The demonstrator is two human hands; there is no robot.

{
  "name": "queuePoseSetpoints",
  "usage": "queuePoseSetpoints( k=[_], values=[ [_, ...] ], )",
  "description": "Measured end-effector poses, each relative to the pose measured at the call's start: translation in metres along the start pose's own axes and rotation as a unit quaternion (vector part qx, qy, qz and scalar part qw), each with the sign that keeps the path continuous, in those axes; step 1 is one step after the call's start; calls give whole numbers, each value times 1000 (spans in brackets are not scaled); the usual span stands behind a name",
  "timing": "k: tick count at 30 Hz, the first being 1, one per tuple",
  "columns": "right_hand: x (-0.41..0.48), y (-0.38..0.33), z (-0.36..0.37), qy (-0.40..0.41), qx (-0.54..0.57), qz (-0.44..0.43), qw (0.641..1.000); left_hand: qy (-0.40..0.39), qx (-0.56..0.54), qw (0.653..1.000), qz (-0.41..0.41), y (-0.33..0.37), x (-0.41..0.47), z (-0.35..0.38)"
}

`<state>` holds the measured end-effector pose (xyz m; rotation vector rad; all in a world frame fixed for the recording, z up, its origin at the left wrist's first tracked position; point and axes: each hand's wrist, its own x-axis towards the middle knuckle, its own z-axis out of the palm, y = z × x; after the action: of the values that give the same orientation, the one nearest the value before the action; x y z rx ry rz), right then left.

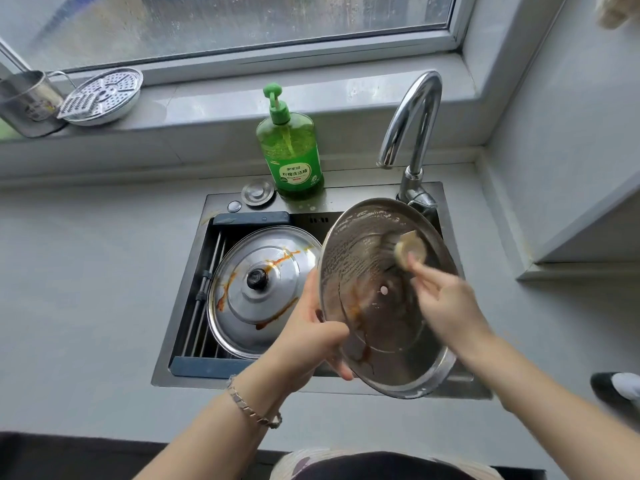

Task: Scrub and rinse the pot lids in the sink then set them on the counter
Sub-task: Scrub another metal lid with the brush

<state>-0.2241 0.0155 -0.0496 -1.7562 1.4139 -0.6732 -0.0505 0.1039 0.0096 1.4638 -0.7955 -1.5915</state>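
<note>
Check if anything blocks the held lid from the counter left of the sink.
Nothing visible does. The left hand holds the lid above the sink's right half; the right hand presses the brush into it. The second lid lies lower in the sink, under the path to the left counter.

The left lid (242, 306) is lying in the sink (181, 306); the right lid (377, 323) is tilting beside it, the soap bottle (294, 157) standing behind both.

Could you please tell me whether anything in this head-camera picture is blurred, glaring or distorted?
Head view: the right hand and brush on the held lid are motion-blurred; head view: daylight is soft, with bright glints on the faucet; head view: the wide lens bows the window frame.
</note>
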Motion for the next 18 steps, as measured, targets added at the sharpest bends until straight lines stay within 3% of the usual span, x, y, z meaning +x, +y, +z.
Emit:
queuePoseSetpoints(
  k=[2, 4, 7, 8, 12, 14, 16, 18],
  values=[
    [-27, -13, 13, -61, -1, -106, 992, 16, -18, 1000, 4, -2, 2, 0],
    [-30, -14, 9, -83, -1, -134, 987, 24, -25, 999, 1, -5, 1, -4],
    [-1, 2, -4, -15, 12, -12, 1000, 32, -33, 999, 1, -9, -2, -5],
    [-3, 1, -3, -14, -1, -13, 1000, 39, -38, 999, 7, -10, -1, -4],
    [-45, -25, 15, -131, -22, -187, 973, 62, -61, 996, 22, -5, 0, -2],
    [-27, -18, 7, -101, -35, -150, 983, 70, -73, 995, 24, -1, -2, -5],
    [-5, -8, 0, -44, -25, -49, 997, 83, -75, 993, 30, 1, -3, -7],
    [-10, -11, 2, -57, -42, -56, 996, 91, -73, 992, 41, 2, -1, -8]
  ],
)
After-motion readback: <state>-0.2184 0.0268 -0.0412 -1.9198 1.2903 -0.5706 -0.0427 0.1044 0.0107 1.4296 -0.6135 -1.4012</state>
